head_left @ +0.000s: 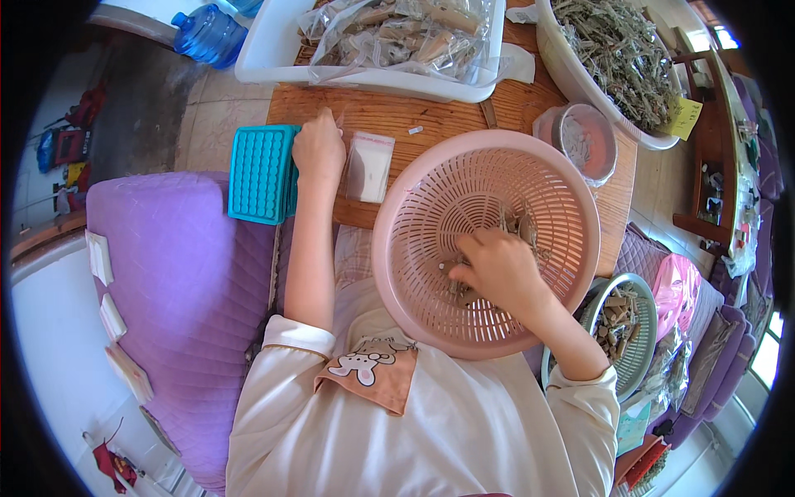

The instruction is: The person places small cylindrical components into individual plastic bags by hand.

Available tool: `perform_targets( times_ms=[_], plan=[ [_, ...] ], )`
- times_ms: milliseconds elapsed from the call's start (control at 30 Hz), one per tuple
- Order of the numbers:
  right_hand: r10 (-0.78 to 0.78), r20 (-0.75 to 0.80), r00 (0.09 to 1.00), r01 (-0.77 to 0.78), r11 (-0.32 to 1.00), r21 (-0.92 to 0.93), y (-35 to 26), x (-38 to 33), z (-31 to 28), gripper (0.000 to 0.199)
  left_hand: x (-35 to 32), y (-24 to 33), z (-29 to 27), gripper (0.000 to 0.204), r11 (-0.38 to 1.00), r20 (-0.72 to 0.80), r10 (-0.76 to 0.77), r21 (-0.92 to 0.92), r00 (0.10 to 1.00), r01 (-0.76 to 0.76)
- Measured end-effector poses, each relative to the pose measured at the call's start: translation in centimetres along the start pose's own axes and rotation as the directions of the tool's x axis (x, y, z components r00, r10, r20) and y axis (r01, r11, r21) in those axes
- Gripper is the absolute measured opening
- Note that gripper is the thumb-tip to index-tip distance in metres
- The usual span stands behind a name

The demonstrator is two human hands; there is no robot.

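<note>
My right hand (499,269) reaches down into a round pink plastic basket (403,306). Its fingers are curled round some dried brown plant pieces (523,224) lying on the slotted bottom; the fingertips are partly hidden. At the table's left, my left hand (319,151) is closed in a fist beside a teal tray (263,174) with rows of small round bumps. Whatever that fist may hold is hidden. Just right of it lies a stack of small clear plastic bags (369,168).
A white tub (364,80) of bagged plant pieces stands at the back. Back right are a large basin (609,116) of dried stems and a clear round container (586,141). A green basket (642,356) sits by my right elbow; a purple padded sofa (178,282) is left.
</note>
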State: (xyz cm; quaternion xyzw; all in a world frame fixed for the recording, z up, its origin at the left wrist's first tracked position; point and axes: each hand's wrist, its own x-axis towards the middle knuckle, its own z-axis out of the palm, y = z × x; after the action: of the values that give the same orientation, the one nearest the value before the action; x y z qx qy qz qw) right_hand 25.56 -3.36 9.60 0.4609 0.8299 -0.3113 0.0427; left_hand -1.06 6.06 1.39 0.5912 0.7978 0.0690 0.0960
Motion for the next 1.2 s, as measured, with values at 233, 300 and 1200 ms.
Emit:
perform_targets(
  times_ms=[233,300,1200],
  plan=[
    [-0.186,0.015,0.983,0.185,0.962,-0.203,0.8,0.0,1.6,0.022,-2.0,2.3,-4.5,0.011,0.999,-0.073,-0.036,-0.037,0.997,0.033],
    [-0.159,-0.296,0.942,0.21,0.967,0.148,1.1,0.0,-0.3,0.023,-3.0,1.9,-5.1,0.016,0.943,-0.165,0.061,-0.314,0.985,-0.111],
    [0.491,-0.292,0.821,0.174,0.271,0.947,-2.6,-1.6,-1.6,0.028,-14.5,9.5,-7.4,0.021,0.388,-0.14,0.379,-0.874,0.915,-0.294]
  ],
)
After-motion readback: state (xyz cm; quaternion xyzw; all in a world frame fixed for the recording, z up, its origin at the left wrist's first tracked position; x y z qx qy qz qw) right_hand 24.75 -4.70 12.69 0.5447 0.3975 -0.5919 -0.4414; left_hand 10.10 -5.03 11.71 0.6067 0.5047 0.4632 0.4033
